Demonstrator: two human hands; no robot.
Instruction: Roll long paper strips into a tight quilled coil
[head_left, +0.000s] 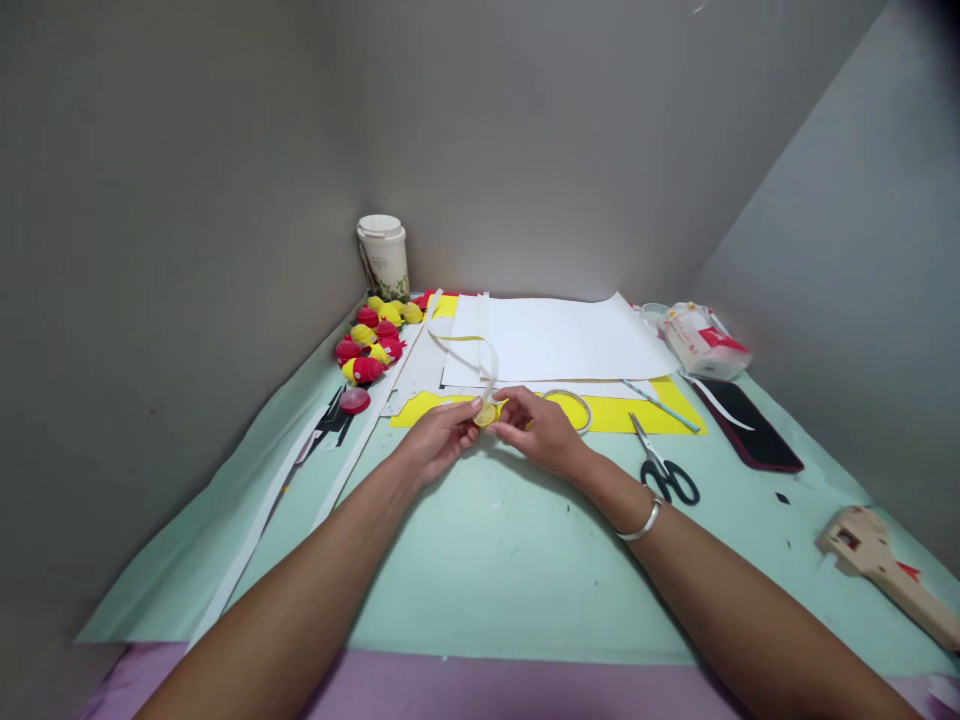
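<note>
Between my two hands is a small round yellow coil of paper strip [486,414]. From it a long pale strip [491,370] runs up and loops back over the papers. My left hand [442,438] pinches the coil's left side between thumb and fingers. On the other side, the bent fingers of my right hand [538,428] close on the coil's right edge. A ring of tape [587,410] lies just beyond my right hand, partly covered by it. Scissors with black handles [661,468] rest to the right, near my right wrist.
At the left are several red and yellow paper pieces [366,370], a red disc [355,401] and a lidded cup [385,255]. White sheets [562,335] lie over yellow paper [630,412] at the back. Rightward are a phone [750,430], a wipes packet [701,340] and a glue gun [874,560].
</note>
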